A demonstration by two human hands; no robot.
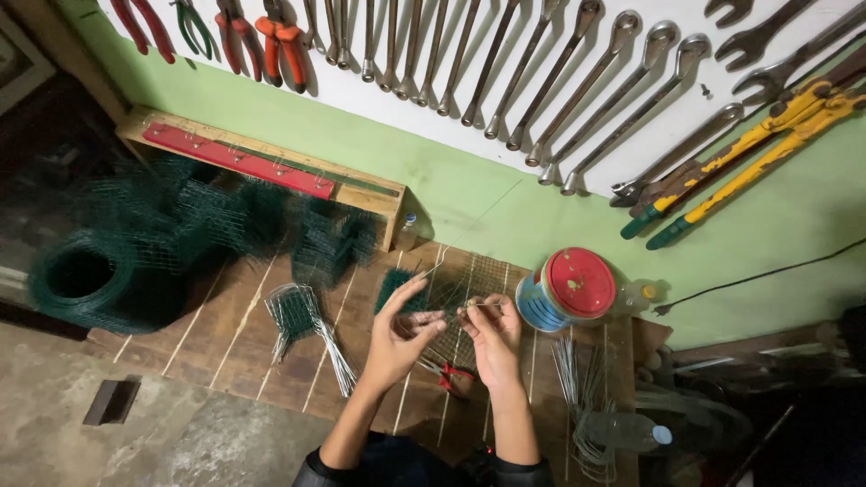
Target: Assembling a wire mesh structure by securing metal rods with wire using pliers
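Far left, a roll of dark green wire mesh (pixel 86 280) sits. Left hand (pixel 397 338) pinches a thin silver wire (pixel 431 269); right hand (pixel 492 338) grips its other end above the flat mesh panel (pixel 460 293). Right: red-lidded tin (pixel 568 289).

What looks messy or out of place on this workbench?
Nothing looks broken or spilled. The green mesh rolls sit in a loose tangle at the left, and cut wires lie scattered at the right. Both hands, left and right, pinch thin wire.
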